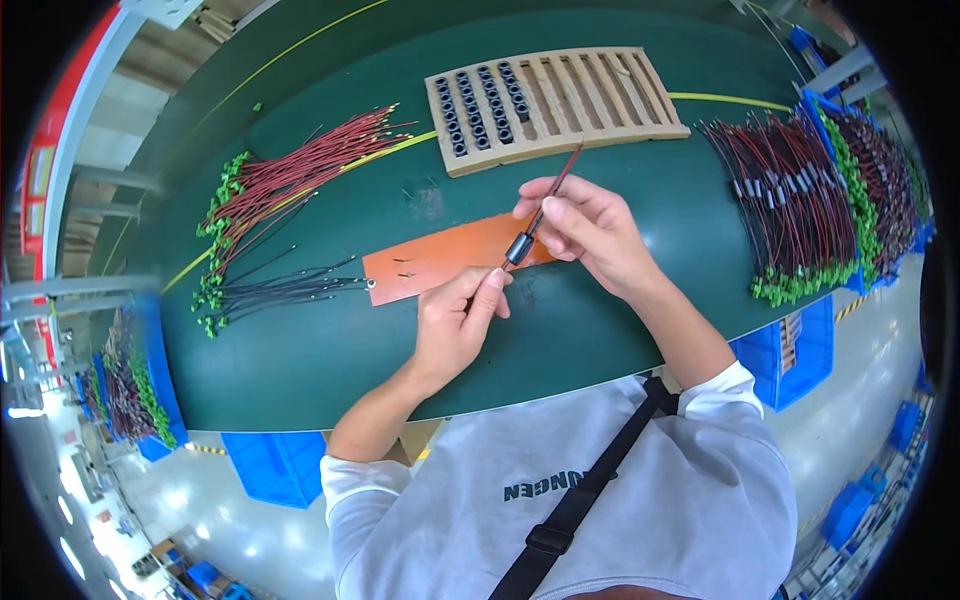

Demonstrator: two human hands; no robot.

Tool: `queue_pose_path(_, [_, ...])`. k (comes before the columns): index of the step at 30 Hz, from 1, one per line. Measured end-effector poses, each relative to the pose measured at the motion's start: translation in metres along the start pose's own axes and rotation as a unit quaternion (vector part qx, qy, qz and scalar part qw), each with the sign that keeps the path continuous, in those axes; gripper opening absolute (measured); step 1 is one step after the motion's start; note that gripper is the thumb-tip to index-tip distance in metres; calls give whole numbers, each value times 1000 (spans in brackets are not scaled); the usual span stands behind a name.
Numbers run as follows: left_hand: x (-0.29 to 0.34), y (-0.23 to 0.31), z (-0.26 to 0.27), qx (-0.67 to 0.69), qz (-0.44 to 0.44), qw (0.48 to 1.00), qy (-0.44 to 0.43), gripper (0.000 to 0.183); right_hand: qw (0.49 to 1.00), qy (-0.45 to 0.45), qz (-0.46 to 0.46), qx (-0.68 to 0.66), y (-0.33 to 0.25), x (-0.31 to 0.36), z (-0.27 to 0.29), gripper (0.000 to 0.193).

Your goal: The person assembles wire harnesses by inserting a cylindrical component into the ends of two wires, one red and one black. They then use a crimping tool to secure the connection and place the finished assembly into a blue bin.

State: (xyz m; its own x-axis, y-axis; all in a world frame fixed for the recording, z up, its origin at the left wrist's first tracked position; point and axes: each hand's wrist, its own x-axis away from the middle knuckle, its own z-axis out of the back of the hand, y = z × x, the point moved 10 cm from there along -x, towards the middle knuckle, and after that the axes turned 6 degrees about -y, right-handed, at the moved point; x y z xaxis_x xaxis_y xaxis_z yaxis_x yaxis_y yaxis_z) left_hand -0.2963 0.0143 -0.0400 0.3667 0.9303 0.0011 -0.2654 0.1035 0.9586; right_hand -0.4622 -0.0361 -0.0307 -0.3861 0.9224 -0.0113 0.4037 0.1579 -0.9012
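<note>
A thin red and black wire (570, 163) runs slantwise between my hands, with a black cylindrical core (519, 249) around it, probably a ferrite core. My left hand (452, 322) pinches the wire just below the core, thumb on top. Higher up, my right hand (597, 238) closes its fingers around the wire, whose tip sticks out toward the rack. Beneath the hands lies a long orange board (425, 255) with small dark pieces on it. Past them stands a slotted wooden rack (650, 125), its left slots filled with several dark cores (481, 105).
Red wires (325, 160) with green connectors and black wires (285, 287) lie at left on the green table (600, 330). Finished-looking wire bundles (800, 200) with cores lie at right. Blue bins (270, 465) sit below the table's near edge.
</note>
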Motion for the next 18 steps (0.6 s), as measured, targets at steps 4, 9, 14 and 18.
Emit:
queue_pose_path(4, [-2, -20, -33, 110, 82, 981, -141, 34, 1000, 9, -4, 17, 19, 1, 21, 34])
queue_pose_path(9, [-20, -32, -45, 248, 86, 957, -126, 28, 998, -28, -52, -14, 31, 2, 8, 37])
queue_pose_path(14, [-22, -45, -52, 249, 102, 945, -184, 21, 995, -40, -94, 22, 44, 5, 4, 36])
queue_pose_path(18, [-14, -49, -61, 279, 118, 932, -198, 15, 999, 28, -43, 9, 39, 2, 20, 35])
